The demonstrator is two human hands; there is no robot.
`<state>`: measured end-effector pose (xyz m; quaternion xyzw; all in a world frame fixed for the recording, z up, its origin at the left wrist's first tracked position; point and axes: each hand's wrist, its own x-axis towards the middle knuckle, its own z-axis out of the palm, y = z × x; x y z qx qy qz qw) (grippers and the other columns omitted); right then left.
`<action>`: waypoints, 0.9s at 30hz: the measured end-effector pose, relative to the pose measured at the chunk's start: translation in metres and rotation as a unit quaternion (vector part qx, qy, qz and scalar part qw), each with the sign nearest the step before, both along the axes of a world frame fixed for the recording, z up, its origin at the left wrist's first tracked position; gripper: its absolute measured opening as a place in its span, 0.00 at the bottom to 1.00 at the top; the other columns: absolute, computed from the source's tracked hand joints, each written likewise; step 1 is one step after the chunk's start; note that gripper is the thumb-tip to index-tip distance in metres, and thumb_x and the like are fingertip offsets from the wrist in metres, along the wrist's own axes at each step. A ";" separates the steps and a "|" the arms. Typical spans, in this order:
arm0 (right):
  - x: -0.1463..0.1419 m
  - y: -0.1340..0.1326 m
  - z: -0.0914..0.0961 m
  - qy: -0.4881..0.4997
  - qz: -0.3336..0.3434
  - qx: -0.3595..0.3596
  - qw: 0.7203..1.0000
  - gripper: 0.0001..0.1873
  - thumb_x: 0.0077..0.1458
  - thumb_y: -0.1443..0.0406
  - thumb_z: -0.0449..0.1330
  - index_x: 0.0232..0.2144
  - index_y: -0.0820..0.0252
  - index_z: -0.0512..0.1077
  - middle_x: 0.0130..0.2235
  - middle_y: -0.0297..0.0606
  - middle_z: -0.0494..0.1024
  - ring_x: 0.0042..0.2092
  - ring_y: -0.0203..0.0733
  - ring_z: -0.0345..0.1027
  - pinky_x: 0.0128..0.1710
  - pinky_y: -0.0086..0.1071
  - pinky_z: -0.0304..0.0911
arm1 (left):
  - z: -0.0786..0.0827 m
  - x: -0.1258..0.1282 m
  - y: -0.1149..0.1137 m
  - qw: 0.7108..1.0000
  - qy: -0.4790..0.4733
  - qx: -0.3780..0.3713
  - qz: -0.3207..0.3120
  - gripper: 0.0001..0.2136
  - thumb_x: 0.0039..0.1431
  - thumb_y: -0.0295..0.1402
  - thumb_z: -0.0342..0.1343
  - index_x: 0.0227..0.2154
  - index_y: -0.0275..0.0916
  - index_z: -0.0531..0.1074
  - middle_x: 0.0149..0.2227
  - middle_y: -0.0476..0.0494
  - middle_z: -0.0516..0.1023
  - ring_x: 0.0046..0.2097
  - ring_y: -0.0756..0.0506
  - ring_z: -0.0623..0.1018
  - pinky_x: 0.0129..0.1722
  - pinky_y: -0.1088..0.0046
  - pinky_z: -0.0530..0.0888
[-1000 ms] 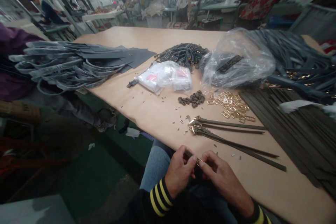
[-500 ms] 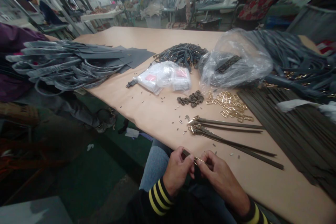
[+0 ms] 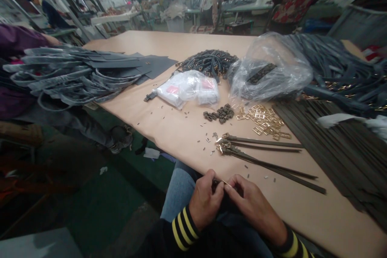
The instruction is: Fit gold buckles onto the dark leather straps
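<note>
At the table's near edge my left hand [image 3: 206,197] is closed on the end of a dark strap [image 3: 215,182]. My right hand [image 3: 249,197] pinches a gold buckle [image 3: 225,183] against that strap, thumb and fingertips close to my left thumb. Much of the strap and buckle is hidden by my fingers. Just beyond my hands lie several buckled straps [image 3: 272,165], their gold buckles toward the left. Past them are a heap of loose gold buckles [image 3: 263,120] and a small pile of dark strap loops [image 3: 222,113]. Tiny metal pieces are scattered nearby.
Long dark strips [image 3: 320,149] are stacked along the right. A clear plastic bag [image 3: 272,72], white packets [image 3: 187,88] and a pile of finished straps [image 3: 208,62] stand farther back. Grey straps and panels [image 3: 84,72] overhang the left edge, beside a person in purple [image 3: 24,44].
My left hand has rolled slightly over the strap end, so less of the strap and buckle shows. My right hand stays close beside it. The view has shifted a little.
</note>
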<state>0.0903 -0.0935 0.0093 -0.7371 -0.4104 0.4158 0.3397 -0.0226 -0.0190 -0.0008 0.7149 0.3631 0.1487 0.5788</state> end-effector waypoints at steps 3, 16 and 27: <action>0.003 -0.003 0.000 0.051 0.042 0.004 0.998 0.15 0.51 0.55 0.46 0.27 0.62 0.62 0.26 0.35 0.66 0.31 0.38 0.60 0.32 0.32 0.54 | 0.001 0.000 0.000 1.000 0.003 -0.031 0.004 0.06 0.52 0.32 0.46 0.25 0.35 0.61 0.24 0.48 0.67 0.28 0.51 0.67 0.29 0.75 0.64; 0.013 -0.009 -0.008 0.276 0.019 -0.013 0.961 0.24 0.44 0.48 0.55 0.28 0.64 0.57 0.24 0.32 0.64 0.22 0.28 0.51 0.21 0.25 0.44 | -0.005 -0.009 0.013 0.897 -0.195 -0.393 -0.060 0.18 0.43 0.42 0.58 0.31 0.31 0.68 0.20 0.49 0.67 0.18 0.56 0.68 0.16 0.82 0.68; 0.012 -0.010 -0.007 0.196 0.066 -0.033 0.978 0.19 0.46 0.53 0.54 0.26 0.66 0.63 0.23 0.33 0.63 0.26 0.32 0.51 0.25 0.27 0.46 | 0.000 -0.015 0.016 0.887 -0.115 -0.443 -0.069 0.16 0.36 0.36 0.64 0.26 0.29 0.68 0.25 0.44 0.72 0.27 0.52 0.73 0.28 0.79 0.71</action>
